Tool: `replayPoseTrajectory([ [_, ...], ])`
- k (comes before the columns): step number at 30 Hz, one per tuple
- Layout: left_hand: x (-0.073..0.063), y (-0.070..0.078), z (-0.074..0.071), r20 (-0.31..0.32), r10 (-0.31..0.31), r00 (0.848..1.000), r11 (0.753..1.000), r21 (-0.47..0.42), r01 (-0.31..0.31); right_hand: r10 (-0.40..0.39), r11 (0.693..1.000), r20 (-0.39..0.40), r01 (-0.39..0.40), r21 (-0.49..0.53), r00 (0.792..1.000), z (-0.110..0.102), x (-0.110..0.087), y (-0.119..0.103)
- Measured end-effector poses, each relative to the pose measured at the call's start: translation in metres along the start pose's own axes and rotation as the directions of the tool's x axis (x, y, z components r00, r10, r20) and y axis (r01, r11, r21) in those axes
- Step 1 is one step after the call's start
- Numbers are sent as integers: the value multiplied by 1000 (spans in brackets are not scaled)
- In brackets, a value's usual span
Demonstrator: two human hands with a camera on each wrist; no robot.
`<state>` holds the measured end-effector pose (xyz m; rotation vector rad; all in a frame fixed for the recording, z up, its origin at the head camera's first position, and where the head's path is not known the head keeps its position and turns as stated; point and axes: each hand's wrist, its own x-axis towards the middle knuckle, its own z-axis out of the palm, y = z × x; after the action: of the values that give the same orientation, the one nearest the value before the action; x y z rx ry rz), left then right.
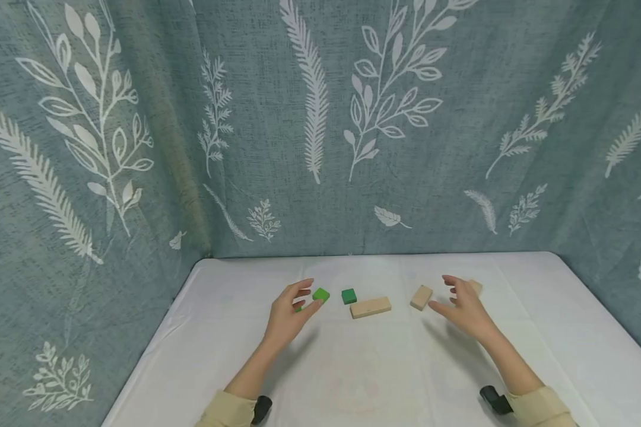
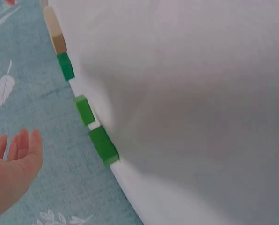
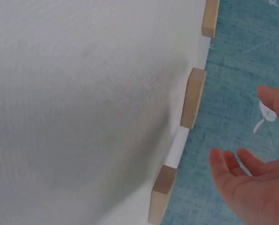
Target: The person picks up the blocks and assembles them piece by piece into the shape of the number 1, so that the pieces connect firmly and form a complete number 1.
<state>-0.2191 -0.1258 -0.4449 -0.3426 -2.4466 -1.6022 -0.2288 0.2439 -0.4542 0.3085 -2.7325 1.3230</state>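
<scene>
My left hand hovers above the table with loosely bent fingers and nothing in them. Just past its fingertips lies a light green block; another green block is mostly hidden behind the hand in the head view. A dark green cube sits beside a long wooden block near the middle. My right hand, also holding nothing, hangs over the table with thumb and fingers apart. Left of its thumb is a short wooden block. Behind its fingers a further wooden block shows only partly.
A white cloth covers the table. Blue-green curtains with white leaf prints stand behind it and along both sides. Black wrist devices sit at both sleeves. The blocks lie in a loose row across the table's far half.
</scene>
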Motion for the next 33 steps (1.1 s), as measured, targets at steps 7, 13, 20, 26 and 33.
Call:
replayPoseTrajectory([
  [7,2,1,17,54,-30,998,998,-54,33,31,999,21,-32,40,999,5,7,1],
  [13,6,-1,32,116,-2,993,1000,-29,6,57,998,56,-58,28,997,9,11,2],
  [20,11,-4,47,200,12,980,1000,23,-17,68,998,84,-69,9,994,16,16,9],
  [26,17,-6,54,243,20,970,997,63,-36,81,997,104,-80,-17,991,20,19,10],
  [33,22,-11,62,284,20,959,984,166,-70,106,993,127,-98,-73,986,22,22,10],
])
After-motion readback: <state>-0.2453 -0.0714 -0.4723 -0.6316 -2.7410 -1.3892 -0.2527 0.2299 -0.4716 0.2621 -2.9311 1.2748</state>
